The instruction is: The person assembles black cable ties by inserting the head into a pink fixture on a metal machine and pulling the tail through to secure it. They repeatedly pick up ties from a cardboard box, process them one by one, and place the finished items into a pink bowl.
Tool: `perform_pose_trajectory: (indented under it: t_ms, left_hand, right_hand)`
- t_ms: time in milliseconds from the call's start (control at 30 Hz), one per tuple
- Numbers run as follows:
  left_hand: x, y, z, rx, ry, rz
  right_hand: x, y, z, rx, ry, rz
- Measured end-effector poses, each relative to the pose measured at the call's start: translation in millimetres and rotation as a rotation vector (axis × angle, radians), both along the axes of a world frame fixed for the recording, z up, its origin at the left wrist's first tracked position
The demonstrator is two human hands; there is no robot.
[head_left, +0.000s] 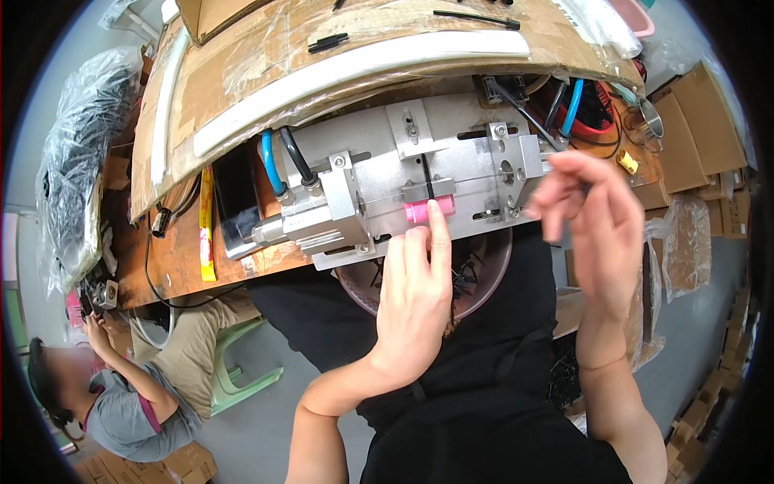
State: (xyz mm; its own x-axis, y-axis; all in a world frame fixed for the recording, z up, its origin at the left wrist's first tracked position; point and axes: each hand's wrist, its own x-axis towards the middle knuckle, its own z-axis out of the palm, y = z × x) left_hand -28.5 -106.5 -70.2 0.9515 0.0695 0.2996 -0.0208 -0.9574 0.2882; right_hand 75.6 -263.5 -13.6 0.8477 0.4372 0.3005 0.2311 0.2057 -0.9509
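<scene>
My left hand (415,302) reaches over the front edge of a metal fixture (379,189). Its index finger is stretched onto a small pink cylinder (418,212), its other fingers are curled in just below, and the thumb is hidden. A thin black rod (426,171) runs from the fixture's centre bracket down to the pink cylinder. To the right, my right hand (597,230) is raised beside the fixture's right end block (506,169). Its fingers are loosely bent and apart, slightly blurred, with nothing visible in them.
A bowl (484,294) with black pieces sits below the fixture's front edge. Blue hose (268,161) joins the left cylinder block. Cardboard (266,56) with black rods overhangs the back. A phone-like black slab (238,210) lies left. Another person (133,395) sits at far left.
</scene>
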Motion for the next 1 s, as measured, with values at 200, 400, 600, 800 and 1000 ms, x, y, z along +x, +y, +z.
perform_pose_trajectory:
  t_ms: [200,400,600,800,1000]
  left_hand:
    - [-20,5,18,-0.198,-0.079,0.141]
    - [-31,6,12,-0.214,-0.066,0.127]
    - [-33,6,11,-0.25,-0.03,0.114]
    - [-34,9,16,-0.281,-0.049,0.086]
    - [-26,30,46,-0.286,-0.123,0.021]
  right_hand:
    - [-32,23,-55,-0.493,-0.594,0.019]
    - [-34,45,-85,-0.544,-0.698,-0.068]
    - [-40,48,-80,-0.617,-0.66,-0.062]
    - [-41,46,-70,-0.651,-0.677,-0.064]
    - [-28,31,-11,-0.757,-0.687,-0.063]
